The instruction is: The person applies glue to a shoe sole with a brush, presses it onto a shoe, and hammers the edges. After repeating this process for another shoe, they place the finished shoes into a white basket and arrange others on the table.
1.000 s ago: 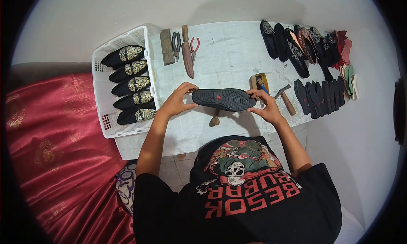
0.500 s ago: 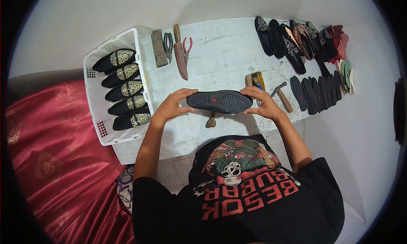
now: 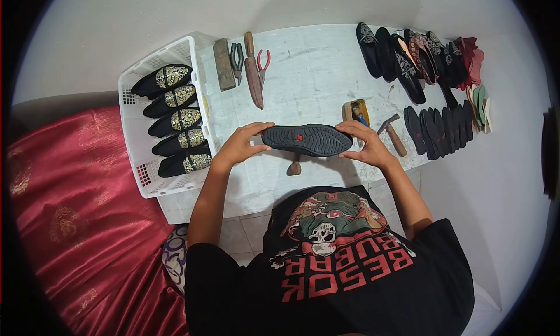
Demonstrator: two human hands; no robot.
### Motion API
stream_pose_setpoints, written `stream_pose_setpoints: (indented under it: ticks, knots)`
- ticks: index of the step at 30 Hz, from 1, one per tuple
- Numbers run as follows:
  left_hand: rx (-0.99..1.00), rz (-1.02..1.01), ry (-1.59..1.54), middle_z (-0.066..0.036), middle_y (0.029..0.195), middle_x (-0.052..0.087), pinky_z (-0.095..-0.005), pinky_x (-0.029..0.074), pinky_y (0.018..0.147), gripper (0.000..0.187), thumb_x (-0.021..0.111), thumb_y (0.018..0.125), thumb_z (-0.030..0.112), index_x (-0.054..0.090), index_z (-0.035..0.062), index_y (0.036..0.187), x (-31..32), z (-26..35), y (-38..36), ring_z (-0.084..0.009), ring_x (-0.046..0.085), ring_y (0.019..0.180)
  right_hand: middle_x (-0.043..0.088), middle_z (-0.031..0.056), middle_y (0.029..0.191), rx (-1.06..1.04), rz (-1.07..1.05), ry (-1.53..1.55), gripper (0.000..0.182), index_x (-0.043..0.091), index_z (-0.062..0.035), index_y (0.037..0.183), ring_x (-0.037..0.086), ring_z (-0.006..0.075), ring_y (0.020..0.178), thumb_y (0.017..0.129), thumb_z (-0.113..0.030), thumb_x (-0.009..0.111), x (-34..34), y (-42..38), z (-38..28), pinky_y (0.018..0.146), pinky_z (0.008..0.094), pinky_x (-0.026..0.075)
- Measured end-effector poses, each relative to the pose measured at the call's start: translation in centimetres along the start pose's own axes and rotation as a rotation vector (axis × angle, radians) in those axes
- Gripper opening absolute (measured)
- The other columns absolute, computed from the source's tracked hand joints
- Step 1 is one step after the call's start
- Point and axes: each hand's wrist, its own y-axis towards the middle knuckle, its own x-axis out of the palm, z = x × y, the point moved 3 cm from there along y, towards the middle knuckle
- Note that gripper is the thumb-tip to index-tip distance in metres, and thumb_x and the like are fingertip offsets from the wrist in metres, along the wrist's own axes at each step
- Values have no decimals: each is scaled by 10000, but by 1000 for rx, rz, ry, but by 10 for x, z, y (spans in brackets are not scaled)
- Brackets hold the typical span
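A black shoe (image 3: 307, 140) is held up over the table, its ridged sole with a small red mark facing the camera. My left hand (image 3: 240, 143) grips its left end between thumb and fingers. At the other end, my right hand (image 3: 367, 142) pinches the shoe the same way. Partly hidden below the shoe is a wooden-looking tool (image 3: 294, 168). Near my right hand lie a hammer (image 3: 395, 139) and a small yellow container (image 3: 357, 112) with something blue in it.
A white basket (image 3: 202, 102) of decorated black shoes stands left on the white table (image 3: 309, 67). Behind are a block (image 3: 223, 65), pliers (image 3: 236, 62), a sheathed knife (image 3: 254, 82) and red-handled pliers (image 3: 263, 65). Shoes (image 3: 367, 50) and black soles (image 3: 431, 132) lie right.
The view has shifted slightly, so most things appear a little further right. Both hands still hold the shoe, its sole tilted about the same.
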Motion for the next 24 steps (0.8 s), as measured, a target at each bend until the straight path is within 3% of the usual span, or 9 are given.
stream_pose_setpoints:
  ticks: [4, 7, 11, 16, 24]
  knots:
    - [38, 30, 50, -138, 1492, 590, -407, 471, 1132, 807, 900, 769, 187, 557, 67, 1490, -2, 22, -1, -307, 581, 1351, 555, 114, 1506, 106, 12, 115, 909, 564, -137, 1499, 550, 313, 1380, 698, -301, 961, -2, -1, -11, 1141, 433, 472]
    - [138, 34, 186, -128, 1489, 579, -410, 451, 1149, 787, 899, 765, 186, 570, 55, 1467, -4, 44, 4, -309, 546, 1376, 502, 100, 1558, 14, 60, 12, 956, 532, -162, 1528, 509, 316, 1422, 691, -336, 962, 0, 0, -12, 1162, 443, 452]
    - [129, -23, 284, -131, 1426, 609, -404, 460, 1135, 723, 894, 776, 186, 601, 41, 1421, 1, 32, 7, -316, 568, 1340, 529, 89, 1536, 11, -6, -15, 850, 590, -178, 1481, 506, 318, 1427, 720, -320, 942, 3, 5, -16, 1177, 456, 439]
    - [88, 3, 126, -132, 1411, 625, -392, 478, 1115, 680, 894, 786, 179, 625, 37, 1394, 3, 17, 7, -310, 596, 1314, 549, 88, 1517, 63, -71, 54, 705, 664, -165, 1406, 516, 310, 1418, 755, -262, 916, 5, 5, -10, 1172, 453, 444]
    - [73, 1, 85, -139, 1400, 640, -389, 485, 1115, 680, 891, 792, 166, 622, 35, 1403, 0, 9, 5, -308, 611, 1304, 565, 116, 1494, 15, -49, 49, 756, 629, -139, 1434, 541, 319, 1391, 743, -221, 925, 7, 6, -8, 1168, 436, 443]
